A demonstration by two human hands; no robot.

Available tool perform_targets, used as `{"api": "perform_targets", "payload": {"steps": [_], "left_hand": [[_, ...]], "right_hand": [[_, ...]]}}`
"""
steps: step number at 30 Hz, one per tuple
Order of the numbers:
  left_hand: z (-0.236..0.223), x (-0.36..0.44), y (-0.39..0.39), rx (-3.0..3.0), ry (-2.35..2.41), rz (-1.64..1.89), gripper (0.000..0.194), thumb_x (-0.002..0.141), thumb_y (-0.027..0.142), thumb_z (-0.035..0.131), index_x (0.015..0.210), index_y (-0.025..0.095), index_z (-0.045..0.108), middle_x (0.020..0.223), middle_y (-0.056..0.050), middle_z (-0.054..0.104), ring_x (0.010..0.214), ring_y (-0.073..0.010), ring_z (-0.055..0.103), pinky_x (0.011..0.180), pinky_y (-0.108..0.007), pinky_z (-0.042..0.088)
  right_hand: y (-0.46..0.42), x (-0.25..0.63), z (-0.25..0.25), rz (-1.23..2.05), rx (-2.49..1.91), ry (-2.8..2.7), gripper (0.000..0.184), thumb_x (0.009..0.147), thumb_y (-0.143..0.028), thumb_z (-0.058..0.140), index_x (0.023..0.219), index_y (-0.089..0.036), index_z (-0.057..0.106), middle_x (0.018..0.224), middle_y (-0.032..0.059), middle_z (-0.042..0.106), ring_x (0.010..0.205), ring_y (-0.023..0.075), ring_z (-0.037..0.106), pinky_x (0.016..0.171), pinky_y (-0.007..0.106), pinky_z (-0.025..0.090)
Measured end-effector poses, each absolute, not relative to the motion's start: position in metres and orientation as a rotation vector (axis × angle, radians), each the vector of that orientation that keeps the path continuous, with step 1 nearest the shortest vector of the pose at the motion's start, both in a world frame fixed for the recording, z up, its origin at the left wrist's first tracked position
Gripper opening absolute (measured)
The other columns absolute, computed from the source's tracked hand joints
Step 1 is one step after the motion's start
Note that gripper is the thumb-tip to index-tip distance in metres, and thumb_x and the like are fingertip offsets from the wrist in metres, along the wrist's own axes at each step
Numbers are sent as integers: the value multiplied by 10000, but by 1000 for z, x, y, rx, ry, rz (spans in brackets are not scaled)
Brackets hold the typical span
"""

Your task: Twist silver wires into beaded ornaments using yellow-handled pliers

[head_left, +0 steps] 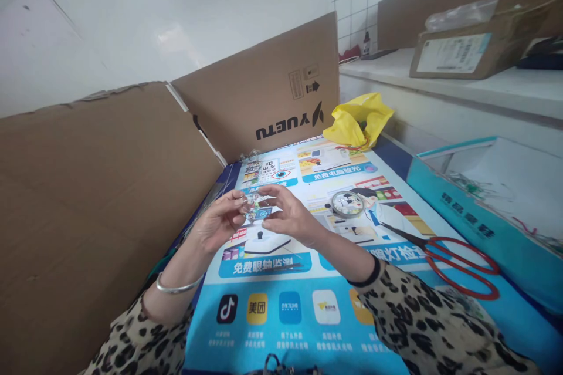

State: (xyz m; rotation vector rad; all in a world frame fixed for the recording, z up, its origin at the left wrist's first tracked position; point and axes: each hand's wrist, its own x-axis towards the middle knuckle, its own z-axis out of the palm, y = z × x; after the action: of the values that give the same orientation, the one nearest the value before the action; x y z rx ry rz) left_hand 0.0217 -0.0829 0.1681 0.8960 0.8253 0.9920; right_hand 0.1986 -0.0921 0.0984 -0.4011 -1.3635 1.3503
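Observation:
My left hand (220, 219) is raised over the middle of the printed sheet, its thumb and fingers pinched together. At the pinch shows a small clear-and-green thing (251, 206), thin and see-through; its kind is hard to make out against the print. Facing it, my right hand (290, 215) curves its fingers, with the thumb held apart from them. These fingertips are close to the small thing, and no firm grip shows. To the right of the hands lies a round clear dish (347, 203) with small pale pieces in it.
Red-handled scissors (461, 263) lie at the right, blades pointing toward the dish. A teal box (461, 210) holding thin wiry green pieces stands beyond them. Cardboard panels (259, 87) wall the back and left. A yellow bag (358, 120) sits at the back right corner.

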Motion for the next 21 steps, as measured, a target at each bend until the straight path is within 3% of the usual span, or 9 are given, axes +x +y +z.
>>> {"api": "perform_targets", "payload": {"steps": [11, 21], "left_hand": [[169, 71, -68, 816, 714, 1090, 172, 690, -6, 615, 808, 110, 567, 632, 3, 549, 547, -77, 562, 440, -129, 467], [160, 84, -64, 803, 701, 1134, 182, 683, 2, 641, 809, 115, 574, 610, -3, 591, 529, -74, 576, 463, -130, 482]], "right_hand": [[-75, 220, 104, 1302, -518, -1078, 314, 705, -306, 658, 973, -250, 503, 1019, 16, 570, 931, 169, 557, 727, 302, 509], [-69, 228, 105, 1421, -555, -958, 289, 666, -266, 671, 918, -264, 530, 1038, -6, 556, 881, 153, 563, 651, 254, 490]]}}
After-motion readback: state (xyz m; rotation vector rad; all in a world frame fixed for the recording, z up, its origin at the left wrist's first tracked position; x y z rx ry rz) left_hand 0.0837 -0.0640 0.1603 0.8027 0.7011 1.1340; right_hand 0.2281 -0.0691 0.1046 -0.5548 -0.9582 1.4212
